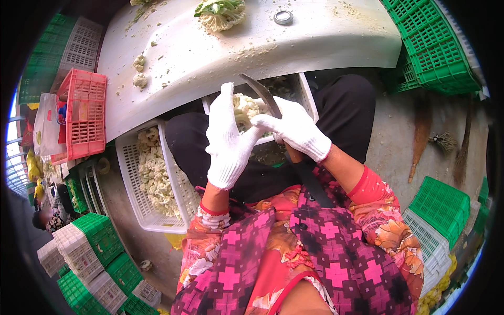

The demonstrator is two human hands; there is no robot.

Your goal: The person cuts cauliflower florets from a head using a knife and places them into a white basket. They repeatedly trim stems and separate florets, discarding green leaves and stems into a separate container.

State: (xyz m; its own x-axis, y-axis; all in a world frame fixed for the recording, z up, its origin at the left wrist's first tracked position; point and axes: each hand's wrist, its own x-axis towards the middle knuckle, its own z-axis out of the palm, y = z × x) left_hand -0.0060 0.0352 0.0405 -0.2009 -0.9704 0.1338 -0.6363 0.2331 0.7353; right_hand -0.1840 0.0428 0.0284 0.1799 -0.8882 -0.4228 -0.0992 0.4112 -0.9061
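Both hands wear white knit gloves. My right hand (297,125) grips a curved knife (263,91) with a brown handle, its blade pointing up and left. My left hand (227,139) is against a piece of cauliflower (245,109), thumb towards the right hand; its hold on the piece is partly hidden. Beneath the hands, between the knees, stands a white plastic crate (309,96). A larger cauliflower head with green leaves (220,15) lies on the white-covered table, left of a metal ring-like object (283,17). Small florets (139,80) lie at the table's left.
A white crate of cauliflower florets (157,189) stands left of my knee. A red crate (84,114) is at the table's left edge, green crates (437,47) at its right. More crates (98,240) are stacked lower left. Brooms (419,138) lie right. A person (59,208) is far left.
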